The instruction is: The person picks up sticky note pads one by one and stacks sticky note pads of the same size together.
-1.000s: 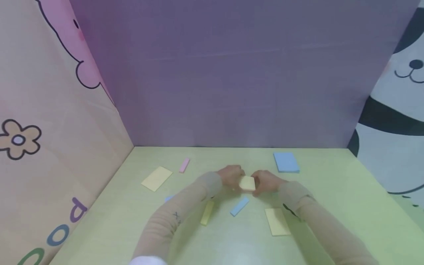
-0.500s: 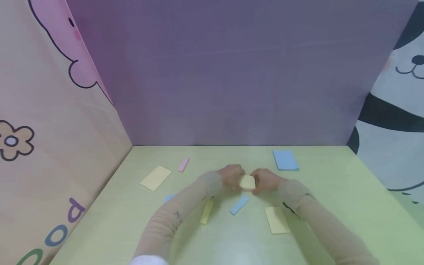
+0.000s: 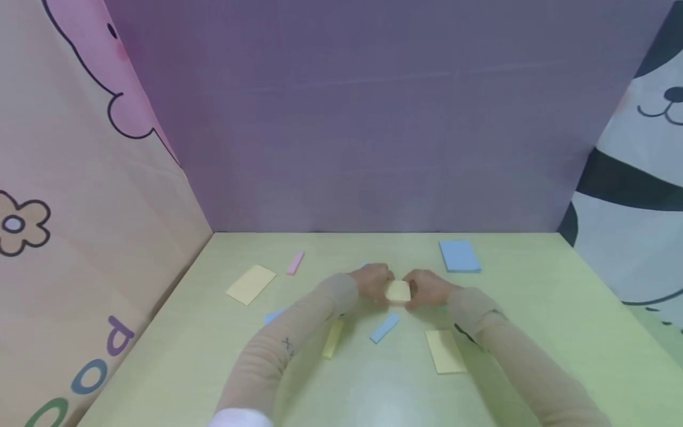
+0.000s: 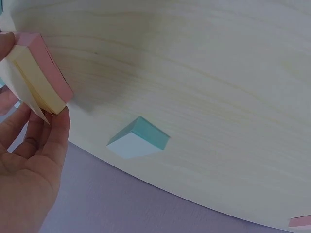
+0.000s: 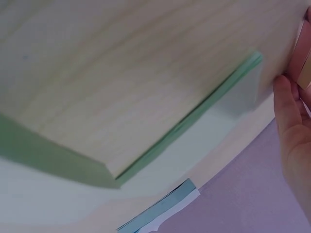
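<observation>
Both hands meet over the middle of the table around a small stack of sticky notes (image 3: 398, 291) with a cream top. My left hand (image 3: 372, 283) pinches its left side, and my right hand (image 3: 429, 287) grips the right side. In the left wrist view, the stack has a yellow pad (image 4: 41, 80) on a pink pad (image 4: 53, 73), and a pale top sheet (image 4: 24, 92) stands partly lifted. The right wrist view shows only a corner of the stack, by the right fingers.
Around the hands lie a blue strip pad (image 3: 385, 328), a yellow strip pad (image 3: 333, 338), a pink strip pad (image 3: 296, 263), cream pads (image 3: 446, 352) (image 3: 251, 284) and a blue pad (image 3: 460, 256). Green-edged pads (image 5: 189, 124) lie near the right wrist. A purple panel (image 3: 331, 118) stands behind.
Both hands keep their grip on the sticky-note stack, almost still. The head view has shifted slightly, and a bit of blue now shows behind my left hand.
</observation>
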The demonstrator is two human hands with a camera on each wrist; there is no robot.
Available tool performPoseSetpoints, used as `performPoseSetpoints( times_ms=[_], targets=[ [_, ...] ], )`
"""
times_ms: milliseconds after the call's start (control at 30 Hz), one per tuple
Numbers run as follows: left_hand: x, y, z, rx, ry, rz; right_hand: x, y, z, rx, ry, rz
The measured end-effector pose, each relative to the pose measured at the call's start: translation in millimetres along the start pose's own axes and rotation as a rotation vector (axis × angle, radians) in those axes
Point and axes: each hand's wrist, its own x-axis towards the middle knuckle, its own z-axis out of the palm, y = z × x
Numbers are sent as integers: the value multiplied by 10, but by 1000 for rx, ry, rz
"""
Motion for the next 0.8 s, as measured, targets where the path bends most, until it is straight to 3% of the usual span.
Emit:
performPoseSetpoints(
  times_ms=[800],
  targets=[
    [-48,53,-44,25,-54,-37,-36,-105,-59,14,-30,-5]
  ],
)
